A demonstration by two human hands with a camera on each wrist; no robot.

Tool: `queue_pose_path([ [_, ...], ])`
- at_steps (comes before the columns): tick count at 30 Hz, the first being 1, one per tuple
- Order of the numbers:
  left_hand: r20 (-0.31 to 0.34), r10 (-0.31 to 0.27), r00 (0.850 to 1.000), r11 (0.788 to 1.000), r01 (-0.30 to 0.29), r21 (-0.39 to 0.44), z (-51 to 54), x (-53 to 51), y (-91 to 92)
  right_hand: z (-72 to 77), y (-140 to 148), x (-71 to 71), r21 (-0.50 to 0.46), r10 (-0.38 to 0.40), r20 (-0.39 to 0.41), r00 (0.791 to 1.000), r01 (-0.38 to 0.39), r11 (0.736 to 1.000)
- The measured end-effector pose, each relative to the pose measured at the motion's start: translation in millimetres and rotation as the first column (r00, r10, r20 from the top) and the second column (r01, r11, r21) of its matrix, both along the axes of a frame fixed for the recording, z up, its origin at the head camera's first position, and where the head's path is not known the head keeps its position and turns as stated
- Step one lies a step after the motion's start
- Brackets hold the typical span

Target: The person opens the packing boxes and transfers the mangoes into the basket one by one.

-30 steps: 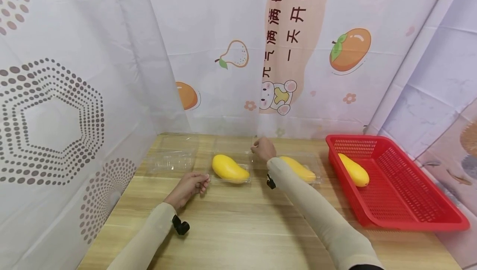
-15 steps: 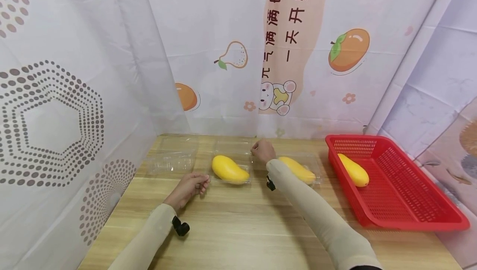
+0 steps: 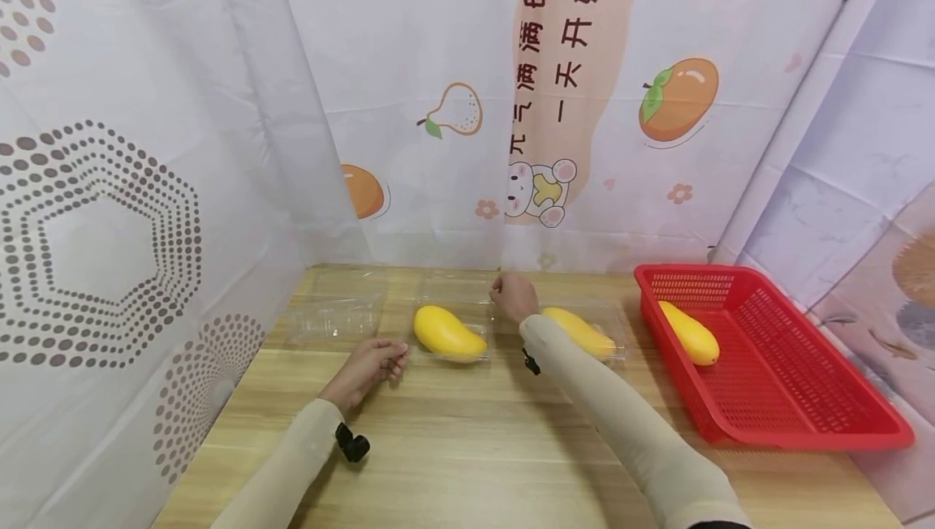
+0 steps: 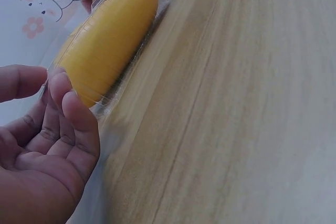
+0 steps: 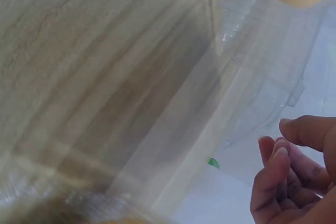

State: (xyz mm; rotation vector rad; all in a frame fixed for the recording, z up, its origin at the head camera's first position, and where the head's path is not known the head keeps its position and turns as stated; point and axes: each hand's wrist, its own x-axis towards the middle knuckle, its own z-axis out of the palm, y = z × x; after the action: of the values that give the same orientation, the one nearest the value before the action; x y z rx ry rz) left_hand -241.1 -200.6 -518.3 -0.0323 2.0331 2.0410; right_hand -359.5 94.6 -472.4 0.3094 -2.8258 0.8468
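Before me lies a clear plastic clamshell box (image 3: 488,354) with a yellow mango (image 3: 447,334) in its base. Its lid (image 3: 454,287) is folded back flat behind it. My left hand (image 3: 368,368) is at the box's front left; in the left wrist view the thumb and fingertips (image 4: 62,81) pinch its clear edge. My right hand (image 3: 515,297) is beside the lid's right edge, thumb and curled fingertips close together. In the right wrist view the clear lid edge runs near those fingertips (image 5: 278,153); whether they grip it is unclear.
At the left, another clear box (image 3: 336,322) stands open with no fruit inside. Under my right forearm a third box holds a mango (image 3: 577,334). A red basket (image 3: 774,383) at the right contains one mango (image 3: 689,336). Printed curtains (image 3: 409,188) enclose the wooden table (image 3: 467,448).
Both hands and the mangoes keep their places. The head view has shifted slightly, so the scene sits a little farther left.
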Motion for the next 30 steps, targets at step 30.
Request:
queue_pose_path([
  [30,-0.017,-0.006,1.0,0.999,0.006,-0.053,-2.3,-0.3,-0.3,22.9,-26,39.2,0.151,0.243,-0.039,0.969,-0.235,0.96],
])
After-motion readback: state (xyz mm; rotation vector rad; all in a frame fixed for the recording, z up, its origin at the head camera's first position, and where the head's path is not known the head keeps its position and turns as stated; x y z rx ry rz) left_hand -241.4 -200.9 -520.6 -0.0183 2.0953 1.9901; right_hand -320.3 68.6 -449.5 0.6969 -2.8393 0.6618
